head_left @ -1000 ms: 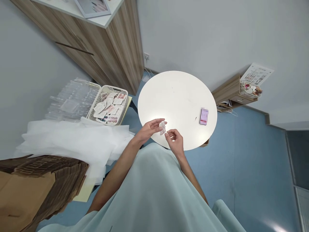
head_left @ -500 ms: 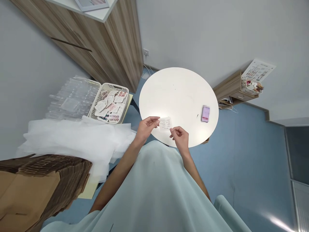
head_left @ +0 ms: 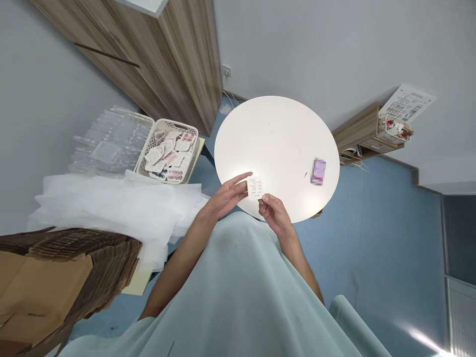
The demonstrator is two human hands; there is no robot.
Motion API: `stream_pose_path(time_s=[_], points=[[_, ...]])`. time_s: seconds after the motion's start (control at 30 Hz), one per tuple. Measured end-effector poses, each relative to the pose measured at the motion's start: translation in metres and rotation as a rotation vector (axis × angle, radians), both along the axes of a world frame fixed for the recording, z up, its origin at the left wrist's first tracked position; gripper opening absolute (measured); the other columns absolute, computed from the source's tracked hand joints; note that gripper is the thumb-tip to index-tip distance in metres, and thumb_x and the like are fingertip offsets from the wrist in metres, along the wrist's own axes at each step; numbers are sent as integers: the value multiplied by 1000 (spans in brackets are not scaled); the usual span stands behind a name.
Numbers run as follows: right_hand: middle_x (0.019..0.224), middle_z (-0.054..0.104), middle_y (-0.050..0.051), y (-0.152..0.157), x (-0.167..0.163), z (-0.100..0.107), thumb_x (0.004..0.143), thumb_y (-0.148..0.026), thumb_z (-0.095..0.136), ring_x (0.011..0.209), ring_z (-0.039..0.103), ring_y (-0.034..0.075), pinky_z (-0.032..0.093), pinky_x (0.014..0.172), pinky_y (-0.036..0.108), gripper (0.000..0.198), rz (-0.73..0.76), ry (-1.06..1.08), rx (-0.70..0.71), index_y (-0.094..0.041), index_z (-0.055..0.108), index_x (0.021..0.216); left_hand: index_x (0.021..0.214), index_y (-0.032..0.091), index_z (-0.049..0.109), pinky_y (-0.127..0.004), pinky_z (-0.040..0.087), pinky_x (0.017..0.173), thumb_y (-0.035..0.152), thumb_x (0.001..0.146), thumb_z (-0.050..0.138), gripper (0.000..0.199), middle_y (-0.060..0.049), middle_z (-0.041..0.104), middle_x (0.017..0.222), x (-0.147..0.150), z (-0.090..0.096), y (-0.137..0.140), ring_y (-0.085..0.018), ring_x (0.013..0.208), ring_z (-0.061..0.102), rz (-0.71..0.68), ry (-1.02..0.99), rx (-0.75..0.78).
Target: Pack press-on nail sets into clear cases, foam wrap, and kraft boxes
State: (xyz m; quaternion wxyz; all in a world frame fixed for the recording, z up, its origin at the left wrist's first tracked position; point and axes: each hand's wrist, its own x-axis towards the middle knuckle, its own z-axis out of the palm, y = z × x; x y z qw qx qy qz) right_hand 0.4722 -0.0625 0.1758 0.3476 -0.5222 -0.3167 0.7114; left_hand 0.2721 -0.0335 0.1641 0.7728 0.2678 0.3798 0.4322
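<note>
A small white card (head_left: pixel 255 188) with printed lines of text hangs over the near edge of the round white table (head_left: pixel 278 134). My right hand (head_left: pixel 274 212) pinches its lower right corner between thumb and fingers. At the card's left edge is my left hand (head_left: pixel 229 196), fingers stretched out and apart; whether a fingertip touches the card is hard to tell. The card's other face is hidden from me.
A purple, pixelated item (head_left: pixel 318 172) lies on the table's right side. To the left, a white basket (head_left: pixel 195 130) holds many small cards, beside clear plastic packaging (head_left: pixel 107 144), white sheets (head_left: pixel 111 203) and stacked brown cardboard (head_left: pixel 44 292). A cabinet (head_left: pixel 186 59) stands behind.
The card has turned a little toward upright. My left fingers have loosened from its left edge and spread, while my right hand has taken a firmer pinch at the lower corner.
</note>
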Motion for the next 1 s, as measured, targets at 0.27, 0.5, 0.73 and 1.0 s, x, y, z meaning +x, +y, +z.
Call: stream_pose_path(time_s=[0.27,0.5,0.73,1.0], points=[[82,61,1,2,-4,-12,81,-57,77,62,48,12,45,56,27,37,10,112,-90,-24,60,80,136,16,75,-49,52,113,62,86,85,69,-21,74,139,11,5,-6,-37,131,69,-18,-51,31],[78,65,2,1,6,-15,81,-57,83,68,60,16,45,58,28,37,-82,-211,33,-22,74,82,134,16,74,-52,50,117,54,76,95,73,-20,74,140,14,2,-4,-39,139,63,61,179,-2],[94,74,3,-10,-5,0,91,-50,75,72,67,16,51,63,30,25,-22,-508,399,-24,74,88,127,19,74,-51,58,111,52,63,101,76,-15,76,135,22,3,-2,-35,123,73,132,423,-21],[88,72,2,-10,-5,-7,94,-38,63,69,66,16,52,63,30,18,-116,-703,529,-24,69,85,121,19,78,-42,61,99,56,73,95,63,-13,80,120,13,-6,-2,-29,111,75,201,482,49]])
